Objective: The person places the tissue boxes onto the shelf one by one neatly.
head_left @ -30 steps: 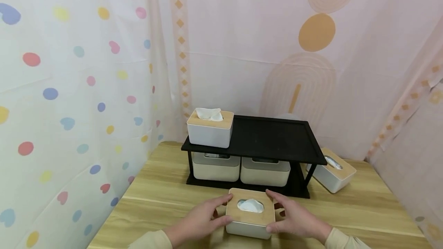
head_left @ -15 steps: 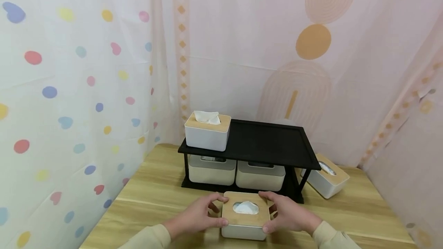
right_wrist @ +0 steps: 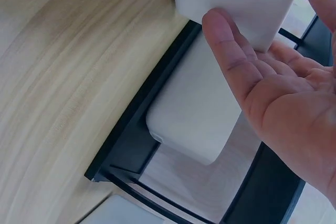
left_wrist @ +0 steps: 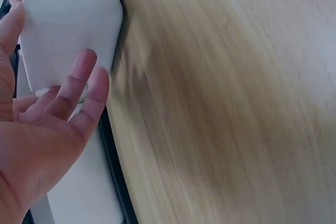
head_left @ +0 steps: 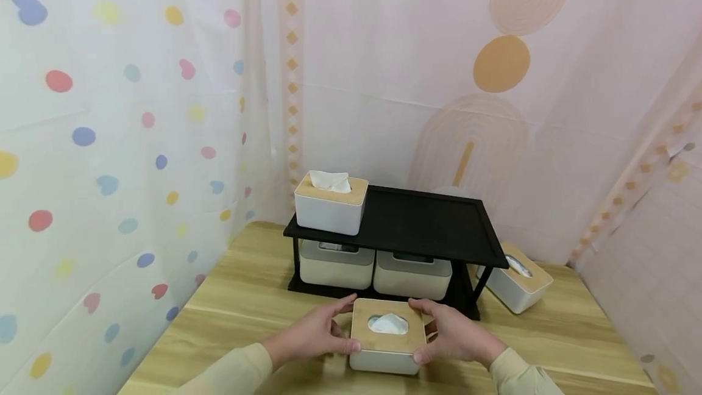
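A white tissue box [head_left: 384, 361] with a wooden lid and a tuft of tissue is held between both hands at the front of the black shelf. The left hand [head_left: 315, 333] grips its left side, thumb near the front corner and index finger near the back. Opposite it, the right hand [head_left: 457, 335] grips the right side with thumb and fingers. Both wrist views show the box's white wall [left_wrist: 73, 19] beside the left hand [left_wrist: 47, 135] and the right hand [right_wrist: 283, 87]. Whether its base touches the table cannot be made out.
Behind the held box stands a two-level black shelf [head_left: 428, 221]. One tissue box [head_left: 329, 213] sits on its top left; two more, left [head_left: 336, 273] and right [head_left: 412, 278], fill the lower level. Another box [head_left: 518, 288] lies angled on the wooden table [head_left: 570, 346].
The left index finger has shifted from the lid's edge toward the back left corner. Both hands stay around the box, which has hardly moved relative to the shelf. The head view has shifted slightly.
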`<state>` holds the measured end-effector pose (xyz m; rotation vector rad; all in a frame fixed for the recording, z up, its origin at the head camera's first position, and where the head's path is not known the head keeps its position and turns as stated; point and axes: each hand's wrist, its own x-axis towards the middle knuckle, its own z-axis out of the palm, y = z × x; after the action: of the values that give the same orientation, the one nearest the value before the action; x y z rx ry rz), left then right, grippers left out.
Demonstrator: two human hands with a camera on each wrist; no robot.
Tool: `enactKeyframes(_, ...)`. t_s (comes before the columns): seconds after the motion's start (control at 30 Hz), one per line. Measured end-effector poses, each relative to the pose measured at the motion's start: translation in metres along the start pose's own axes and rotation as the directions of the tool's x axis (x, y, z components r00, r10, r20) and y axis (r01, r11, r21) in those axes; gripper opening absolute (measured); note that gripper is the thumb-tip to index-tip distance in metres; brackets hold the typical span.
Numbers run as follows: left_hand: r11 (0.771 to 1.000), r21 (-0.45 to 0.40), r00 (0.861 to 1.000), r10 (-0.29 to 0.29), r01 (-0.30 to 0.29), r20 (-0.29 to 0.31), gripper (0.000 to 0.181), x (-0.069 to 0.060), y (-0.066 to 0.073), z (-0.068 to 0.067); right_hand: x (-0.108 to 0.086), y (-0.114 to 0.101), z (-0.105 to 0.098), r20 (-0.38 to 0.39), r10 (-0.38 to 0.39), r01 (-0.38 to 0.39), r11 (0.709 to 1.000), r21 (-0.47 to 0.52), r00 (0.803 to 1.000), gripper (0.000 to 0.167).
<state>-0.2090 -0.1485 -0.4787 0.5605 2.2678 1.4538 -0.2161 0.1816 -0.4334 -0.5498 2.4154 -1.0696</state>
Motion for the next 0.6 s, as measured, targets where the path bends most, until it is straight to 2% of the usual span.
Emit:
enactKeyframes(0.13, 0.995, -0.08, 0.998, -0.064, 0.064, 0.003, 0.101, 0.0014, -0.0029, 0.0011, 0.0004, -0.0009, -0.0012, 0.007, -0.003, 0.003, 1.0, 0.014, 1.0, 0.103)
enactKeyframes(0.37, 0.987, -0.148, 0.998, -0.055, 0.056, 0.01, 0.1, 0.0034, -0.0008, 0.0016, 0.0015, -0.0003, -0.0017, -0.014, -0.013, 0.013, 0.999, 0.039, 1.0, 0.104)
enactKeyframes(0.6, 0.972, -0.213, 0.995, -0.097, 0.1, 0.025, 0.104, 0.0011, -0.0058, 0.0047, 0.0015, 0.0034, 0.002, 0.002, -0.01, 0.01, 0.997, 0.082, 1.0, 0.106)
